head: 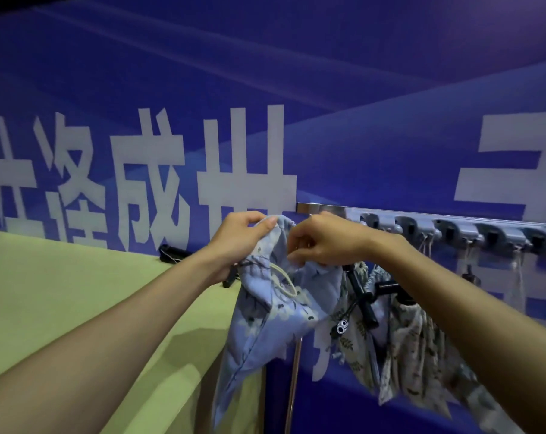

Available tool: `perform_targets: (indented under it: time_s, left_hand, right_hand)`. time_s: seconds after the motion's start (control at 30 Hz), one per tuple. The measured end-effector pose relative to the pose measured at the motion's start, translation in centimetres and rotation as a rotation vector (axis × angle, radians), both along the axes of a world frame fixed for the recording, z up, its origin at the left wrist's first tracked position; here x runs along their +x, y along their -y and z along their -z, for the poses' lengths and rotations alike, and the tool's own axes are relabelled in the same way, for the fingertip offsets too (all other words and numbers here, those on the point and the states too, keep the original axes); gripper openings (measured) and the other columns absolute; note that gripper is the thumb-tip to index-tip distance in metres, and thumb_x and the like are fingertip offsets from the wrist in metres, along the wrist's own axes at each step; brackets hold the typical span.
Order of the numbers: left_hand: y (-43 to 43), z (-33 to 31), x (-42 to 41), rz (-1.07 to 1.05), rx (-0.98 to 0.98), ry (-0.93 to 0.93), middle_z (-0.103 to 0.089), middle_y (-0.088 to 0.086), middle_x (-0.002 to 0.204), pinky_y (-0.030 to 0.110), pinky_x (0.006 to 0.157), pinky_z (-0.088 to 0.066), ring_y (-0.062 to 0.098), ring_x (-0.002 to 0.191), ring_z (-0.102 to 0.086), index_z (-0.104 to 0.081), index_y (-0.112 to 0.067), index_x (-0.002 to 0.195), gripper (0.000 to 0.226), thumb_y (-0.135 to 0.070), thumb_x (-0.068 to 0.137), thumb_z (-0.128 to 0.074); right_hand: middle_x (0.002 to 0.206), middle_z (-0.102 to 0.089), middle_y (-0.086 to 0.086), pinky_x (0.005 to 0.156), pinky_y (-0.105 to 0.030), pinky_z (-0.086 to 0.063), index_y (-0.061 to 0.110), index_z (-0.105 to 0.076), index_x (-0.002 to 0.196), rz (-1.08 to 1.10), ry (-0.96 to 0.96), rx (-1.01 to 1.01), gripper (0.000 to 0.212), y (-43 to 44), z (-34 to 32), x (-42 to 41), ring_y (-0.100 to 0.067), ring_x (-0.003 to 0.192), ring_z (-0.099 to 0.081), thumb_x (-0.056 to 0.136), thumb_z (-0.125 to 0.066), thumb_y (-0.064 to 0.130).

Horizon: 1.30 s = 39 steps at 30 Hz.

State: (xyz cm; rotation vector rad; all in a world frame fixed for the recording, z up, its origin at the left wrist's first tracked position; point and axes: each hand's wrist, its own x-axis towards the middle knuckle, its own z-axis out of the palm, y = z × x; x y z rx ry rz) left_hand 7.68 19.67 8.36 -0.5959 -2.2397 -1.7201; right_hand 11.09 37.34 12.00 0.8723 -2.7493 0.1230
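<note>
Head view — left hand (238,242), right hand (325,243) pinch bag (265,327); blue wall (359,89), green table (62,292).

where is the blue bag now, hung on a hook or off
Off, it seems: left hand and right hand grip the blue bag by its top; its cord loop dangles free below the hook rail.

We face a deep blue wall (265,73) printed with large white characters (146,170). Along its right side we see a silvery rail (309,207) carrying grey hooks (453,230). To our left stands a pale green table (62,292).
</note>
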Motion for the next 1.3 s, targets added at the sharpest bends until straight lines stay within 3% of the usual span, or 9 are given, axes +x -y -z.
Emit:
perform_targets:
  time_s: [0.13, 0.23, 0.37, 0.5, 0.67, 0.8, 0.97, 1.1, 1.3]
  left_hand:
    - [0.9, 0.5, -0.5, -0.047, -0.033, 0.016, -0.071, 0.015, 0.093, 0.037, 0.075, -0.055, 0.022, 0.083, -0.065, -0.070, -0.007, 0.096, 0.025, -0.029, 0.096, -0.057]
    - [1.2, 1.2, -0.7, -0.069, -0.039, 0.047, -0.068, 0.010, 0.089, 0.026, 0.065, -0.050, 0.015, 0.075, -0.061, -0.070, -0.005, 0.096, 0.027, -0.028, 0.096, -0.057]
    - [2.0, 2.3, -1.0, -0.038, -0.003, 0.138, -0.068, 0.010, 0.085, 0.032, 0.072, -0.052, 0.020, 0.076, -0.063, -0.069, -0.009, 0.088, 0.025, -0.029, 0.097, -0.056]
    - [3.3, 2.9, -1.2, -0.021, 0.093, 0.199, -0.067, 0.019, 0.091, 0.042, 0.081, -0.053, 0.026, 0.084, -0.063, -0.067, -0.002, 0.093, 0.029, -0.028, 0.097, -0.055]
    - [4.2, 3.8, -1.6, -0.033, 0.109, 0.208, -0.066, 0.020, 0.094, 0.044, 0.085, -0.053, 0.026, 0.085, -0.062, -0.065, 0.004, 0.100, 0.034, -0.028, 0.097, -0.055]
    - [5.6, 5.4, -1.7, -0.152, -0.208, 0.018, -0.051, 0.001, 0.066, 0.032, 0.062, -0.038, 0.015, 0.063, -0.046, -0.056, -0.016, 0.070, 0.033, -0.031, 0.098, -0.052]
    - [5.7, 8.3, -2.0, -0.152, -0.544, -0.129, -0.046, -0.001, 0.062, 0.029, 0.054, -0.028, 0.011, 0.056, -0.039, -0.055, -0.012, 0.075, 0.031, -0.028, 0.100, -0.047]
    - [5.6, 9.3, -2.5, -0.173, -0.503, -0.102, -0.048, -0.003, 0.064, 0.026, 0.055, -0.030, 0.010, 0.059, -0.042, -0.050, -0.024, 0.068, 0.032, -0.029, 0.100, -0.047]
    - [7.9, 11.5, -5.6, -0.217, -0.328, 0.061, -0.049, 0.005, 0.066, 0.031, 0.061, -0.032, 0.019, 0.063, -0.042, -0.058, -0.005, 0.074, 0.036, -0.031, 0.098, -0.052]
  right_hand:
    - [0.077, -0.069, 0.003, 0.070, -0.028, -0.050, 0.015, -0.068, 0.085, 0.080, -0.077, 0.068, 0.011, 0.2, 0.3, -1.7, -0.015, 0.072, -0.062, 0.089, -0.064, 0.025]
    - [0.084, -0.069, 0.000, 0.072, -0.037, -0.053, 0.018, -0.071, 0.092, 0.167, -0.107, 0.114, 0.011, 0.0, 1.1, -2.6, -0.023, 0.081, -0.061, 0.088, -0.061, 0.021]
    - [0.088, -0.067, 0.000, 0.062, -0.031, -0.039, 0.020, -0.064, 0.088, 0.201, -0.149, 0.111, 0.013, 0.6, 2.3, -3.3, -0.023, 0.085, -0.058, 0.086, -0.062, 0.032]
    - [0.094, -0.052, 0.004, 0.063, -0.032, -0.036, 0.024, -0.049, 0.087, 0.201, -0.133, 0.142, 0.032, 1.3, 3.2, -3.9, -0.019, 0.083, -0.050, 0.080, -0.068, 0.048]
    - [0.102, -0.056, -0.006, 0.065, -0.034, -0.049, 0.022, -0.043, 0.098, 0.268, 0.047, 0.079, 0.034, 1.8, 4.3, -5.7, -0.024, 0.083, -0.057, 0.079, -0.071, 0.020]
    - [0.082, -0.062, -0.001, 0.043, -0.016, -0.046, 0.014, -0.061, 0.091, 0.271, 0.111, -0.147, 0.018, 0.7, 3.3, -6.0, -0.017, 0.065, -0.063, 0.080, -0.073, 0.007]
    - [0.073, -0.066, 0.004, 0.049, -0.015, -0.050, 0.021, -0.063, 0.074, 0.245, 0.224, -0.146, 0.019, -0.3, 3.7, -5.8, -0.014, 0.065, -0.066, 0.079, -0.076, 0.009]
    - [0.076, -0.065, 0.002, 0.049, -0.015, -0.050, 0.021, -0.062, 0.076, 0.244, 0.307, -0.132, 0.017, -0.2, 4.7, -6.4, -0.016, 0.065, -0.067, 0.082, -0.075, 0.011]
    - [0.081, -0.072, -0.007, 0.049, -0.017, -0.051, 0.016, -0.066, 0.082, 0.221, 0.388, -0.155, 0.011, 2.5, 6.0, -10.0, -0.014, 0.056, -0.068, 0.085, -0.072, 0.025]
